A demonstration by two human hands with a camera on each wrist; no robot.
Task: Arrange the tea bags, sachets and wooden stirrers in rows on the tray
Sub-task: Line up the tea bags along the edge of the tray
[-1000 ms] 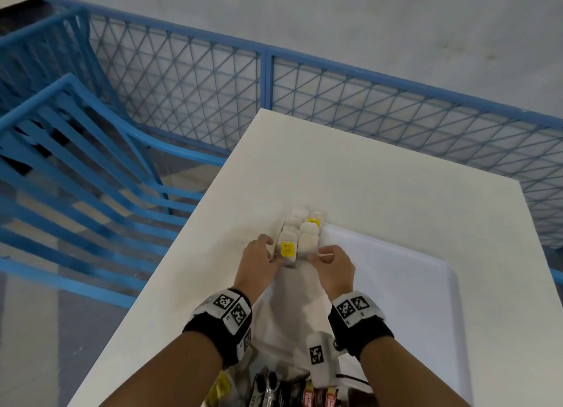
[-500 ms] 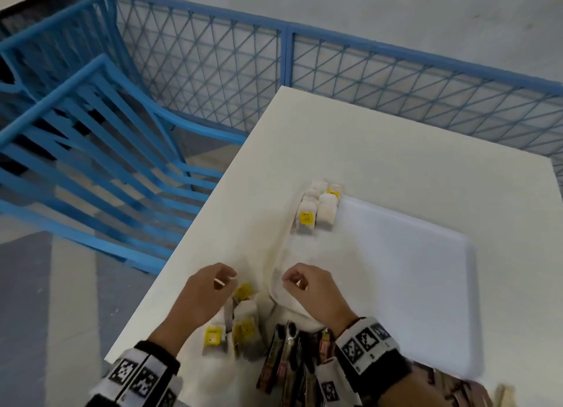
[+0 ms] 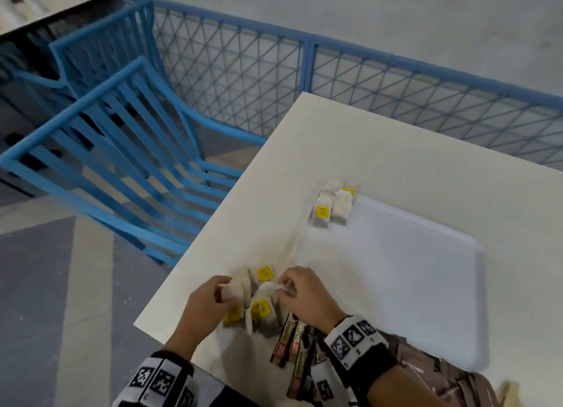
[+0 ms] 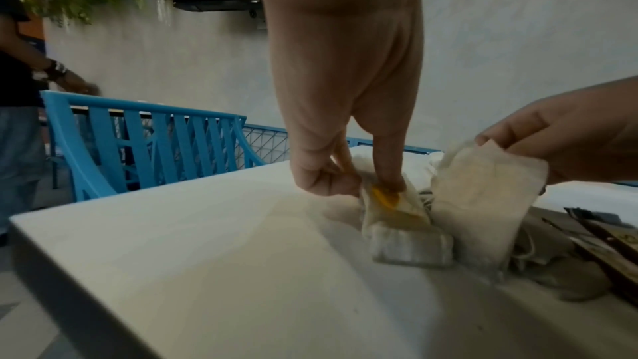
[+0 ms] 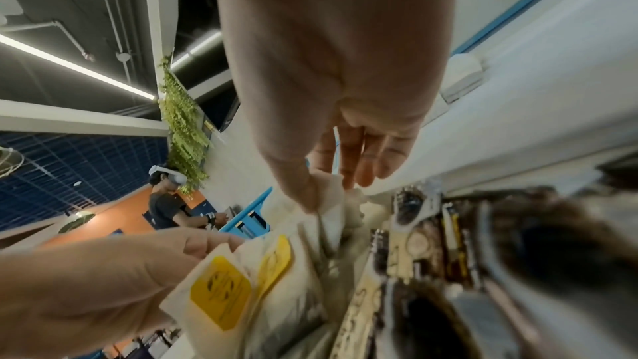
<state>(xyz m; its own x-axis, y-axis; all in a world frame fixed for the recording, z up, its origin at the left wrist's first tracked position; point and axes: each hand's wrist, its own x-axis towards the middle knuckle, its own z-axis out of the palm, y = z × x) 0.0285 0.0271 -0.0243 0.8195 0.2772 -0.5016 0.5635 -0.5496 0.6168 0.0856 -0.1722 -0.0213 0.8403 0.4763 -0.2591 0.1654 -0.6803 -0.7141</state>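
Note:
Several tea bags (image 3: pixel 332 205) with yellow tags lie in a short double row at the far left corner of the white tray (image 3: pixel 426 285). A loose pile of tea bags (image 3: pixel 259 309) sits on the table by the tray's near left corner. My left hand (image 3: pixel 221 291) pinches one tagged tea bag (image 4: pixel 386 201) from that pile. My right hand (image 3: pixel 285 285) pinches another tea bag (image 4: pixel 483 201) by its top edge, lifted beside the first. Dark sachets (image 3: pixel 289 342) lie under my right wrist.
The white table (image 3: pixel 396 151) ends close to my left hand. A blue chair (image 3: pixel 128 151) stands left of it and a blue mesh fence (image 3: pixel 396 90) runs behind. More brown packets (image 3: pixel 432 367) lie near the tray's front edge. Another person (image 4: pixel 20 108) stands far left.
Both hands came back from the tea bags at the tray's far corner to the loose pile at the near edge. Each now pinches a tea bag there.

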